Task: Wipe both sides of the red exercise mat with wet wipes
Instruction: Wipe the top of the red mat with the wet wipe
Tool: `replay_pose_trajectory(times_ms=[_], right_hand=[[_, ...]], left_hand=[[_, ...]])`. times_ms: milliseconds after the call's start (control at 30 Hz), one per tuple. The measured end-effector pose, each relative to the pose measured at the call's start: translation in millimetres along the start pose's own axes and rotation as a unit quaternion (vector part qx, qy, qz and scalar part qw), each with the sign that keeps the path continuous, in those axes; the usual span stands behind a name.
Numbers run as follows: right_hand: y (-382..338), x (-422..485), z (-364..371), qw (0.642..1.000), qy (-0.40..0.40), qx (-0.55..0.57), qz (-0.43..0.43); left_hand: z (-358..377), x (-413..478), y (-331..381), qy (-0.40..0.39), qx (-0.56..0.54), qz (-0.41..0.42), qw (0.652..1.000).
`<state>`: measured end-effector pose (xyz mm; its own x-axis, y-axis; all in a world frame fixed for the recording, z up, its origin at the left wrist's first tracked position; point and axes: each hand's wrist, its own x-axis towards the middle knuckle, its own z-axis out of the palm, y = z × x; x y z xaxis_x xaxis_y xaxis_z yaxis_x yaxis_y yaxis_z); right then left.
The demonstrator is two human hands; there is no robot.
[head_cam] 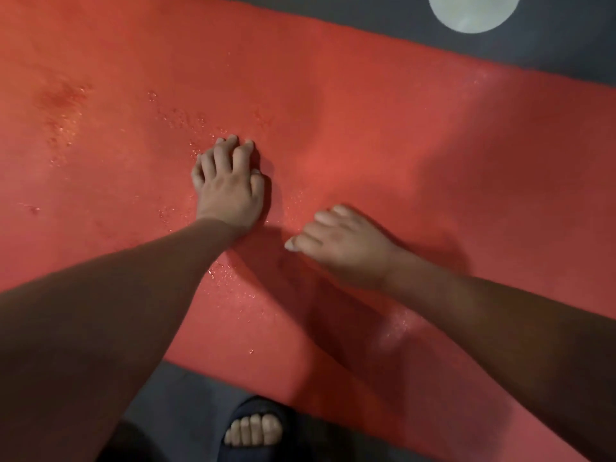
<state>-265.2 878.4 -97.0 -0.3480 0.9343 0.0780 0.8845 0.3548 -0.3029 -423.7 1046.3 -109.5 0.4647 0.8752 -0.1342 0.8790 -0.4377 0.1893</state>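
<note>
We record the red exercise mat (366,111) lying flat on the dark floor (566,45), slanting across the view, with water droplets (180,118) scattered over it. The left hand (228,185) sits mid-mat, fingers curled, tips on the surface. A white sliver (255,172) shows by its thumb; we cannot tell whether the hand grips anything. The right hand (343,248), blurred, is just beside it, fingers loosely bent, nothing seen in it. A pale round disc (473,11) lies beyond the far edge, and a sandalled foot (253,428) is at the near edge.
</note>
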Motion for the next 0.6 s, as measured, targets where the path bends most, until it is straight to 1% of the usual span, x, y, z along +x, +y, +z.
replay_pose_trajectory(times_ms=[33, 67, 133, 167, 200, 233, 267, 333, 367, 400, 500, 567, 600], right_hand=[[7, 2, -1, 0.999, 0.013, -0.011, 0.033], [16, 3, -2, 0.995, 0.042, -0.024, 0.09], [20, 2, -5, 0.969, 0.086, -0.043, 0.228], [11, -1, -5, 0.959, 0.093, -0.038, 0.265], [-5, -7, -2, 0.958, 0.094, -0.028, 0.271], [-25, -16, 1, 0.965, 0.083, -0.013, 0.247], [-48, -27, 3, 0.977, 0.065, 0.0, 0.203], [-89, -51, -2, 0.991, -0.004, 0.028, 0.131], [-104, -62, -9, 0.99, -0.039, 0.045, 0.126], [-115, -70, -19, 0.985, -0.057, 0.064, 0.149], [-137, -88, -71, 0.949, -0.055, 0.106, 0.292], [-147, -96, -116, 0.924, -0.057, 0.111, 0.362], [-153, -99, -141, 0.913, -0.062, 0.122, 0.385]], left_hand=[[-2, 0, 0, -0.015, 0.004, 0.001, 1.0], [-5, 0, 0, -0.028, 0.01, 0.003, 1.0], [-13, -5, 3, -0.045, 0.015, 0.002, 0.999], [-19, -11, 6, -0.047, 0.013, -0.004, 0.999], [-25, -21, 9, -0.045, 0.009, -0.015, 0.999], [-32, -34, 14, -0.043, 0.005, -0.031, 0.999], [-39, -52, 18, -0.048, 0.0, -0.048, 0.998], [-56, -94, 25, -0.093, -0.004, -0.061, 0.994], [-67, -115, 28, -0.127, -0.002, -0.057, 0.99], [-80, -135, 31, -0.161, 0.001, -0.053, 0.986], [-126, -178, 44, -0.252, -0.007, -0.06, 0.966], [-167, -195, 58, -0.292, -0.018, -0.063, 0.954], [-190, -200, 66, -0.308, -0.023, -0.068, 0.949]])
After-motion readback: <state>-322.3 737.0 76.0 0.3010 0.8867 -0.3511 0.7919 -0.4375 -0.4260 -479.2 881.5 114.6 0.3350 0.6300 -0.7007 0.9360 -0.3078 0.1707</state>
